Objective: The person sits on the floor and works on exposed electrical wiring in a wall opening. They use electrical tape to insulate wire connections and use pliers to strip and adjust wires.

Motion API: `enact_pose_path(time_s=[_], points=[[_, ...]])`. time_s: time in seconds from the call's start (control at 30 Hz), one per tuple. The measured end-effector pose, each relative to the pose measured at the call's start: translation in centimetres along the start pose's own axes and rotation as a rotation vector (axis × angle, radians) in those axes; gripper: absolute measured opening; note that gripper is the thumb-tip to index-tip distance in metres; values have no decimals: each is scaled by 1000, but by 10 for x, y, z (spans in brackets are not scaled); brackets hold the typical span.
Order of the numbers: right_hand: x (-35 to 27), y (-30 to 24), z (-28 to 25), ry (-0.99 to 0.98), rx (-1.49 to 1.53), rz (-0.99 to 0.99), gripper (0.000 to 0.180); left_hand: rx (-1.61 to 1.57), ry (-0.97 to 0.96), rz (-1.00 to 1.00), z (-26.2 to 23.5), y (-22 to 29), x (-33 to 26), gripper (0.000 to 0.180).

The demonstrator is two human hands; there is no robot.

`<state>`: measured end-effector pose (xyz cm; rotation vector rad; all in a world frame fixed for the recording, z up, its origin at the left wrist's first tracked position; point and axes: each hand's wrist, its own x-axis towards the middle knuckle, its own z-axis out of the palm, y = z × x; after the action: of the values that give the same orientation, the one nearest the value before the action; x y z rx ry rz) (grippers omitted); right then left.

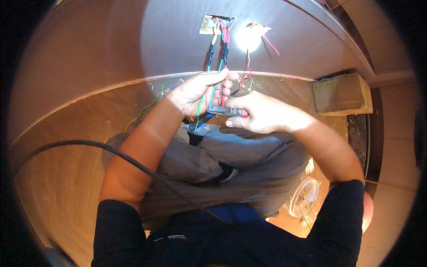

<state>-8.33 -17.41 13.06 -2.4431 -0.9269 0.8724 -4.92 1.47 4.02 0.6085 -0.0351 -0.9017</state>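
Observation:
My left hand (pixel 195 92) is closed, pinching a red wire (pixel 223 99) between thumb and fingers. A blue wire (pixel 219 66) and a green wire (pixel 199 116) run down across its palm. These wires come from black-taped bundles (pixel 224 52) that hang out of an opening (pixel 208 26) in the wall. Just below the left fingers, my right hand (pixel 264 113) is wrapped round dark pliers (pixel 221 110) with a bit of red on the handle. The pliers' head lies at the lower ends of the red and blue wires; whether the jaws grip one cannot be made out.
Right of the wall opening, a second hole (pixel 257 30) glares, with loose red wires (pixel 271 46) hanging out. A yellow-green wire (pixel 142 111) lies on the floor at left. A block-like box (pixel 342 94) stands at right, a clear bucket (pixel 304 198) lower right. A black cable (pixel 84 143) crosses my left arm.

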Motion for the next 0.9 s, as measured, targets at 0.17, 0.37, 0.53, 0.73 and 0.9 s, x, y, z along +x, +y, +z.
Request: enact_pose_path(time_s=[0.17, 0.37, 0.53, 0.73, 0.9], points=[[-2, 4, 18, 199, -222, -122, 34, -229, -50, -1, 3, -5, 8, 28], [-12, 5, 31, -74, 768, 45, 26, -142, 85, 21, 27, -2, 7, 27], [-14, 2, 29, 279, 6, -274, 29, -75, 148, 37, 38, 1, 0, 27], [-17, 5, 17, 197, -182, -250, 30, -35, 117, 25, 36, 4, 2, 27], [-15, 10, 19, 169, -102, -297, 30, -83, 87, -27, 29, 3, 1, 25]])
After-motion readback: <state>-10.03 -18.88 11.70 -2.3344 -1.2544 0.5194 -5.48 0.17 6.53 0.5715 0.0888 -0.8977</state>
